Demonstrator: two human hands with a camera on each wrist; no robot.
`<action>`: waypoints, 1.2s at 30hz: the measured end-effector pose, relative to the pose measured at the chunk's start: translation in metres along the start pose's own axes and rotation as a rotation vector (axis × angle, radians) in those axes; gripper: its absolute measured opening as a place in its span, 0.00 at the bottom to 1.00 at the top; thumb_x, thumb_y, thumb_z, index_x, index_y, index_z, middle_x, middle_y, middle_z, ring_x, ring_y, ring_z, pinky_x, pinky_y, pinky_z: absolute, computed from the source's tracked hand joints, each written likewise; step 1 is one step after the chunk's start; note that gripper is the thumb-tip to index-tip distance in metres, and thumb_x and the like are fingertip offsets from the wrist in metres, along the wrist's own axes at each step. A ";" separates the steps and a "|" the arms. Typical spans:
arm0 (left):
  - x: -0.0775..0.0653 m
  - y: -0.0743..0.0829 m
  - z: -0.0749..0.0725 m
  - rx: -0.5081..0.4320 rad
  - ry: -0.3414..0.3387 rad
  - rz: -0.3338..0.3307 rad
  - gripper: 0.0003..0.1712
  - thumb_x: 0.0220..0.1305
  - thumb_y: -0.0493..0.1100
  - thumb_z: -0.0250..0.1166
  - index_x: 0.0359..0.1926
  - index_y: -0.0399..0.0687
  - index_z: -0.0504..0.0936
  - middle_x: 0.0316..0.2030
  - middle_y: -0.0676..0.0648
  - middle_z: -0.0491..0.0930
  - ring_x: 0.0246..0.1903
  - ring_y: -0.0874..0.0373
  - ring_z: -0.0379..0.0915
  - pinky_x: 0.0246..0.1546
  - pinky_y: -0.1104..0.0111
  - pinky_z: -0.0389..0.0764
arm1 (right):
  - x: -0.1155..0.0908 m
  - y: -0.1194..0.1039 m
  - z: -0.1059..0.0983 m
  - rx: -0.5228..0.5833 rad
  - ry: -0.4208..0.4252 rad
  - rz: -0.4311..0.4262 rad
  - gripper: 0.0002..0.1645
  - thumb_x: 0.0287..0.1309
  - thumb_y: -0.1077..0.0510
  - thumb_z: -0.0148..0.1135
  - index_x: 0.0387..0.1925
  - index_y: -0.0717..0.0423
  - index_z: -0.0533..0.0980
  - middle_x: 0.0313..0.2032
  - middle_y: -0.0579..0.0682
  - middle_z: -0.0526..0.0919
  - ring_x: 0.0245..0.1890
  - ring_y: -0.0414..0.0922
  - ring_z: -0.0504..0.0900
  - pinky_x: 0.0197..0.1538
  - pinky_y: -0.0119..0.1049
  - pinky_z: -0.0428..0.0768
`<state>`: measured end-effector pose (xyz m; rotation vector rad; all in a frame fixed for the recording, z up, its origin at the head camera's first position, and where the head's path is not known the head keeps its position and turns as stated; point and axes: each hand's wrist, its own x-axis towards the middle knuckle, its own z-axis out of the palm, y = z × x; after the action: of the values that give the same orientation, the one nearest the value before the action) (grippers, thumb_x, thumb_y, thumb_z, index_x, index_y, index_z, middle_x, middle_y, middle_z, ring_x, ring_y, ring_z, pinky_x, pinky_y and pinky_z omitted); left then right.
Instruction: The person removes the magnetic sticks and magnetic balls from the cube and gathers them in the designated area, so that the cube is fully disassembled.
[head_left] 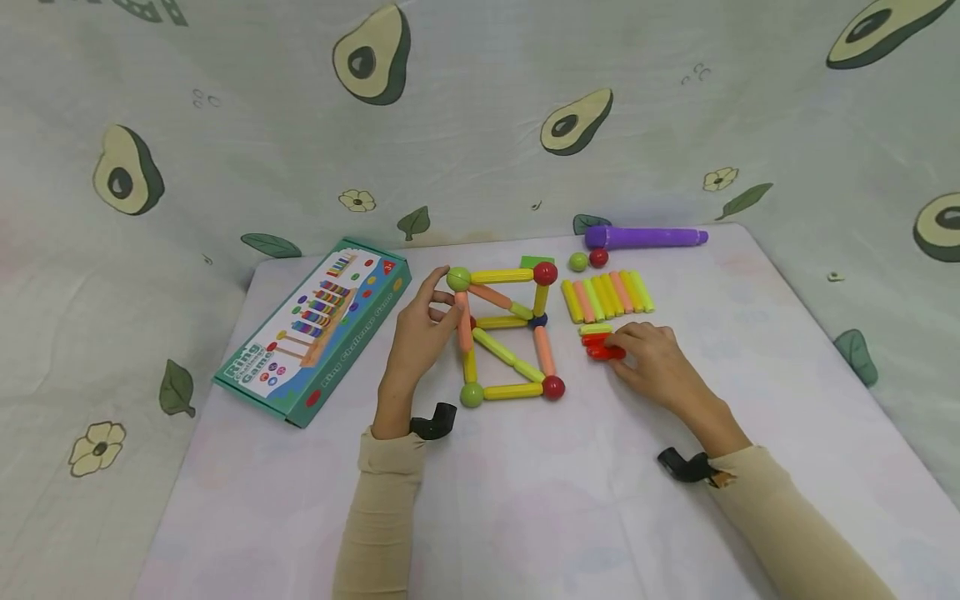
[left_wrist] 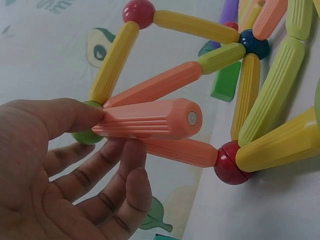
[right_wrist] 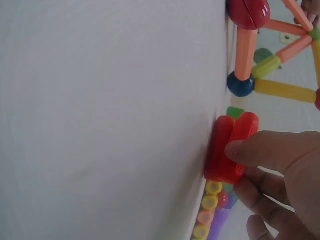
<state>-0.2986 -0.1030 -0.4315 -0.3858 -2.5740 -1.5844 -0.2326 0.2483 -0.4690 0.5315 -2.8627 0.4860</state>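
Observation:
In the left wrist view my left hand (left_wrist: 45, 165) pinches a salmon-pink magnetic stick (left_wrist: 150, 120) between thumb and fingers, beside a green ball (head_left: 458, 279). A metal dot shows at the stick's free end. This stick belongs to a frame of yellow, pink and lime sticks joined by balls, with a red ball (head_left: 545, 273) at its top right and a blue ball (head_left: 538, 320) midway down. To the right of the frame, my right hand (head_left: 656, 362) pinches a red stick (right_wrist: 247, 128); a second red stick (right_wrist: 219, 145) lies against it. A lime stick (head_left: 596, 330) lies just behind them.
A row of yellow, pink and lime sticks (head_left: 607, 296) lies behind my right hand. Farther back are a loose green ball (head_left: 578, 262), a loose red ball (head_left: 598, 257), a green block (head_left: 537, 262) and a purple wand-like tube (head_left: 647, 238). A game box (head_left: 315, 329) lies at left.

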 end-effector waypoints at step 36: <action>0.007 -0.009 0.010 -0.039 0.149 0.163 0.25 0.73 0.52 0.60 0.69 0.63 0.74 0.57 0.50 0.77 0.47 0.56 0.75 0.44 0.61 0.78 | 0.085 -0.126 0.048 0.805 0.011 0.109 0.17 0.67 0.53 0.64 0.53 0.57 0.81 0.44 0.45 0.84 0.43 0.42 0.81 0.49 0.40 0.80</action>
<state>-0.3070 -0.0967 -0.4423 -0.4502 -2.3412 -1.5457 -0.2686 0.0936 -0.4571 0.4658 -2.5909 1.6653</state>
